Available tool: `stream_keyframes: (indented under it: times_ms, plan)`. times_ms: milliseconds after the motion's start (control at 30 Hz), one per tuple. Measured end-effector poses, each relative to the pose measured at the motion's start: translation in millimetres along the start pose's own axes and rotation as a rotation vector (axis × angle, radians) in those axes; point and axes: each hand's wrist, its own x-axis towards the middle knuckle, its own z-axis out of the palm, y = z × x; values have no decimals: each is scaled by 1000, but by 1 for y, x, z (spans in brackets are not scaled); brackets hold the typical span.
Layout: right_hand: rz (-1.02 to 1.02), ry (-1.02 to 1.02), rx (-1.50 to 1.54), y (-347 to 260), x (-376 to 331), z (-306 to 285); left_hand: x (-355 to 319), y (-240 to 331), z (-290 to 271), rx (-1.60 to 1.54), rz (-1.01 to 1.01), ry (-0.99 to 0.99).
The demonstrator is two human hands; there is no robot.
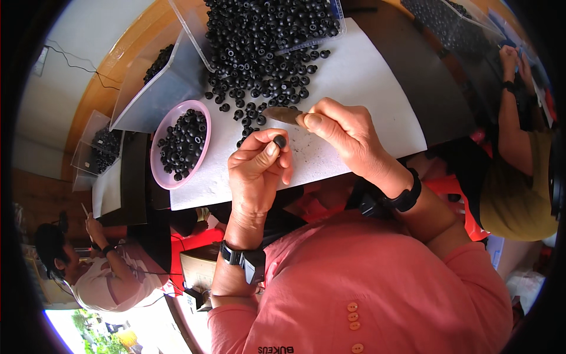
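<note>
Between the thumb and fingers of my left hand point(256, 168) is a small round black part point(279, 141), raised over the near part of the white board point(359, 82). My right hand point(348, 133) grips a short knife point(283, 115) with a worn, brownish blade that points left, just above the black part and apart from it. Most of the knife's handle is hidden inside my fist. Beyond both hands, a heap of similar black parts point(265, 47) spills out of a clear plastic bin point(339, 17) onto the board.
To the left of my left hand, a pink bowl point(206, 133) holds many black parts. A translucent bin point(159, 97) stands behind it. One person point(106, 265) works at the lower left with a thin tool, and another person's arm point(513, 118) shows at the right, near another bin.
</note>
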Motion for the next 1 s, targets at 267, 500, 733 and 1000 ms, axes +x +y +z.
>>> stream_keyframes:
  times_ms: [267, 500, 733, 1000]
  plan:
    - [51, -65, 128, -1, -1, 4, -8, -10, 25, 147, 97, -5]
    - [131, -105, 176, -10, 7, -6, -4, -14, 36, 119, 36, -29]
    - [51, -115, 212, -1, -2, -1, -8, -5, 29, 11, -11, 14]
    - [-84, -42, -131, -1, 2, 8, -11, -2, 17, 138, 53, 109]
